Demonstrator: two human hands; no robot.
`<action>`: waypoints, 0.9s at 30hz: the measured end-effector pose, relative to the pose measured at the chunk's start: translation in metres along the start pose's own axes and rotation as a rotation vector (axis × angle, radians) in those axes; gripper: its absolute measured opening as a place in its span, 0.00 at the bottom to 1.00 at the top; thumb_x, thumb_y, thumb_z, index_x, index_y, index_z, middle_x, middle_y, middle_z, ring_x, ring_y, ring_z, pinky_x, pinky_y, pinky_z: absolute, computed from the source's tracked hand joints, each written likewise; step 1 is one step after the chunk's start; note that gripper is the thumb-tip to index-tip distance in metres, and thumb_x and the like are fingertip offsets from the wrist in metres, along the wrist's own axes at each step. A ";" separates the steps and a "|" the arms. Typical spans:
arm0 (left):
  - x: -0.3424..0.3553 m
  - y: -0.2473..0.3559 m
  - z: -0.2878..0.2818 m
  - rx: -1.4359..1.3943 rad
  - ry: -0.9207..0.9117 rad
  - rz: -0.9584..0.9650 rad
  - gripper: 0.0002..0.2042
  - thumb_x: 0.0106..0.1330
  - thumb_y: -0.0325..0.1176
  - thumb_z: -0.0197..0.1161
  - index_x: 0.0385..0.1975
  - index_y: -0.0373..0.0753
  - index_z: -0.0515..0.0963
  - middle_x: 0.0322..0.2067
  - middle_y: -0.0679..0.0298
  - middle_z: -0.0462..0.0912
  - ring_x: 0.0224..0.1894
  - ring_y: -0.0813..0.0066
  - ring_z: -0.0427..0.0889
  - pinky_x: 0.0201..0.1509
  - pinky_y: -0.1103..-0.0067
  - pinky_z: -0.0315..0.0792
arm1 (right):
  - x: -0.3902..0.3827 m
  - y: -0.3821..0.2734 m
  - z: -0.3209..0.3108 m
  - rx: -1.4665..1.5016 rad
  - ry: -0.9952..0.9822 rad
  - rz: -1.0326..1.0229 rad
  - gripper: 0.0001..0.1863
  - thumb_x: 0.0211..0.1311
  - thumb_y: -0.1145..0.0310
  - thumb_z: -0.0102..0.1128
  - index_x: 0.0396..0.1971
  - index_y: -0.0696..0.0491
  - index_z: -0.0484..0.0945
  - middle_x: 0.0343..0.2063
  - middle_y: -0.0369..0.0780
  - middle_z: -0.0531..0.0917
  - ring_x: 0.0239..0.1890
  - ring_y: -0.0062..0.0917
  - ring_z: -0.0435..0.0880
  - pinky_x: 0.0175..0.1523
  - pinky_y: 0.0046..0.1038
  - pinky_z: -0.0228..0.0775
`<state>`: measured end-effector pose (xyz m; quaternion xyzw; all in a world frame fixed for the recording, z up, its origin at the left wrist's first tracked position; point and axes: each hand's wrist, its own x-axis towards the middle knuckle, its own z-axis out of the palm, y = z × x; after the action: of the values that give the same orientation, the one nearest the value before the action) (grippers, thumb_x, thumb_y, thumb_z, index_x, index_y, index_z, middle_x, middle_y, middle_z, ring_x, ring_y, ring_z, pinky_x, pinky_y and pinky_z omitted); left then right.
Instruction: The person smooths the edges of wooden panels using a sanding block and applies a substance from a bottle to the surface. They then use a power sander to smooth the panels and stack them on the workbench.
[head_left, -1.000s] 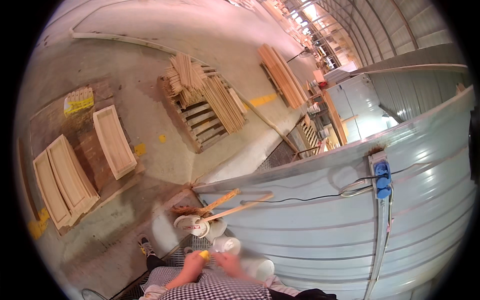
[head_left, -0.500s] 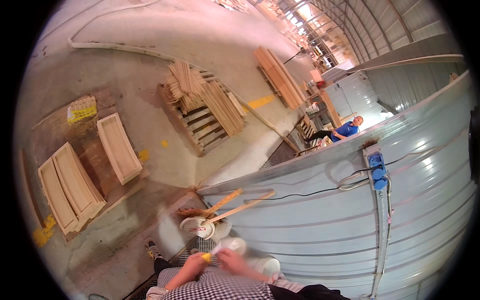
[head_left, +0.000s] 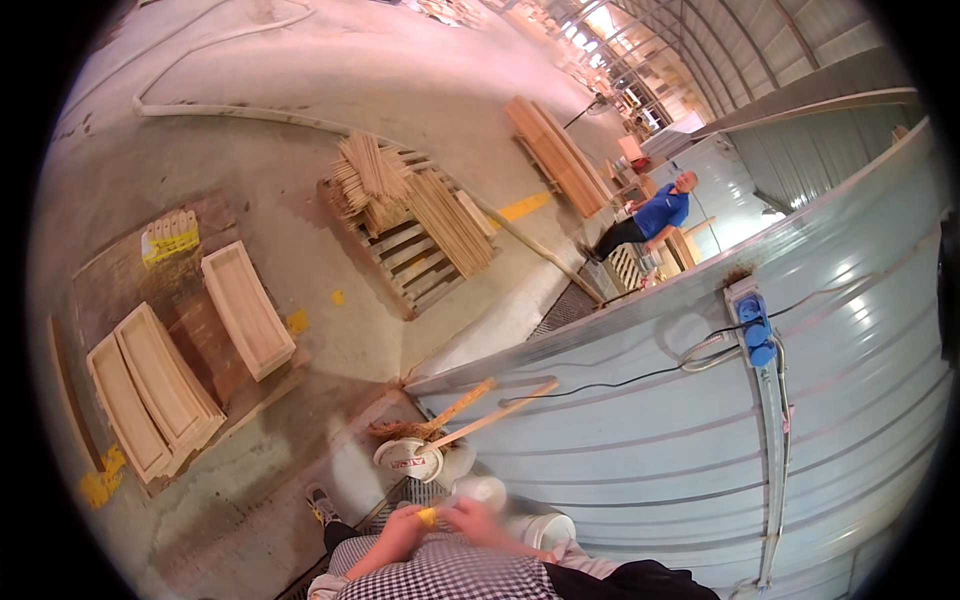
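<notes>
Close in front of my checked apron [head_left: 430, 568], both hands are together at the lower middle. My left hand [head_left: 398, 532] is closed around a small yellow thing [head_left: 428, 517], too small to name. Right beside it, my right hand [head_left: 477, 522] is bent toward the yellow thing; motion blurs its fingers, so their grip does not show. Just beyond my hands stand a white bucket [head_left: 410, 458] with wooden handles rising by it and a white round container [head_left: 480, 492]. Another white bucket [head_left: 550, 532] sits beside my right forearm.
A grey metal wall [head_left: 620, 420] with blue sockets [head_left: 756, 330] and a cable runs along my right. Wooden panels [head_left: 160, 385] lie at the left. Farther off, a pallet [head_left: 420, 285] bears wooden strips. A person in blue [head_left: 655, 215] stands beyond the wall.
My hands have drawn closer together around the yellow thing, and the pale thing between them no longer shows. The person in blue has risen upright. The view has shifted slightly.
</notes>
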<state>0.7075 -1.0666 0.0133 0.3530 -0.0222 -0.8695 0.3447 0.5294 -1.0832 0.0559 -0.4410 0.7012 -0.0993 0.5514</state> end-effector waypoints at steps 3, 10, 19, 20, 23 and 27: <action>0.003 -0.001 0.001 -0.021 0.105 0.108 0.07 0.66 0.32 0.54 0.34 0.37 0.79 0.14 0.75 0.66 0.12 0.86 0.59 0.15 0.83 0.50 | -0.005 -0.025 0.001 -0.266 0.093 0.010 0.17 0.65 0.54 0.62 0.33 0.55 0.79 0.26 0.31 0.78 0.27 0.16 0.74 0.32 0.23 0.66; -0.015 0.028 -0.014 -0.136 0.243 0.162 0.09 0.71 0.35 0.51 0.31 0.38 0.73 0.11 0.76 0.56 0.11 0.87 0.51 0.15 0.83 0.47 | 0.008 0.002 -0.004 0.273 -0.001 0.107 0.18 0.63 0.54 0.64 0.28 0.54 0.76 0.22 0.31 0.74 0.22 0.16 0.69 0.26 0.23 0.62; -0.010 0.018 -0.020 0.024 -0.007 0.053 0.09 0.68 0.35 0.55 0.38 0.37 0.78 0.19 0.75 0.68 0.18 0.87 0.61 0.20 0.84 0.55 | 0.011 0.000 -0.007 -0.217 -0.101 0.054 0.15 0.72 0.62 0.49 0.50 0.51 0.79 0.23 0.32 0.77 0.20 0.15 0.75 0.25 0.18 0.67; -0.007 0.013 -0.021 0.036 -0.015 0.056 0.09 0.68 0.35 0.55 0.39 0.38 0.78 0.19 0.75 0.68 0.18 0.87 0.61 0.20 0.84 0.55 | 0.014 -0.001 -0.004 -0.226 -0.085 -0.041 0.15 0.71 0.63 0.49 0.50 0.51 0.79 0.23 0.33 0.78 0.21 0.15 0.76 0.25 0.18 0.67; -0.011 0.012 -0.024 0.038 -0.024 0.086 0.08 0.67 0.34 0.56 0.40 0.40 0.79 0.21 0.76 0.70 0.18 0.87 0.62 0.21 0.84 0.55 | 0.028 -0.021 0.015 -0.025 -0.167 -0.096 0.11 0.68 0.67 0.48 0.41 0.53 0.80 0.27 0.35 0.81 0.25 0.17 0.79 0.29 0.21 0.70; -0.038 0.033 -0.007 0.145 0.030 0.167 0.11 0.68 0.37 0.55 0.40 0.39 0.81 0.24 0.74 0.74 0.24 0.85 0.67 0.27 0.84 0.60 | 0.012 -0.051 0.015 -0.376 -0.122 -0.336 0.10 0.67 0.67 0.50 0.31 0.56 0.79 0.25 0.35 0.80 0.26 0.20 0.80 0.32 0.26 0.73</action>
<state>0.7506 -1.0670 0.0398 0.3868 -0.1092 -0.8286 0.3897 0.5685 -1.1168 0.0744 -0.6511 0.5898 -0.0307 0.4768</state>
